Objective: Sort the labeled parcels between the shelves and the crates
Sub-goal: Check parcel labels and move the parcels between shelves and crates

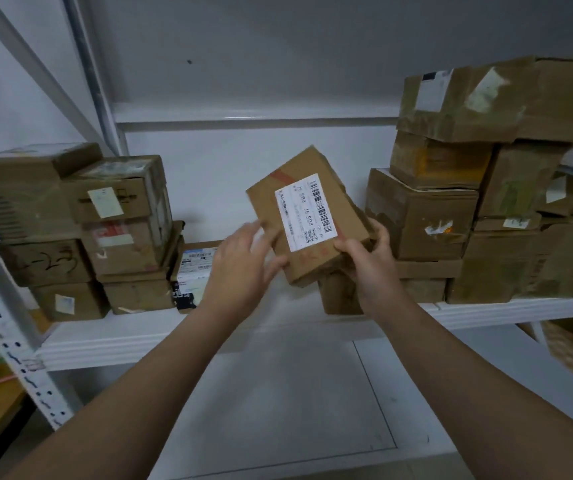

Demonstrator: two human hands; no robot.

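Observation:
A flat brown cardboard parcel (307, 216) with a white barcode label is held tilted above the white shelf (229, 336). My right hand (369, 263) grips its lower right corner, thumb on the front face and fingers behind. My left hand (243, 265) lies against the parcel's lower left edge with fingers spread and fairly straight. Another labeled parcel (195, 268) rests flat on the shelf, partly hidden behind my left hand.
A stack of cardboard boxes (80, 230) fills the shelf's left side, and a taller stack (479, 188) fills the right. A perforated white upright (18, 358) runs down at the left. A lower white shelf board (278, 403) lies below my arms.

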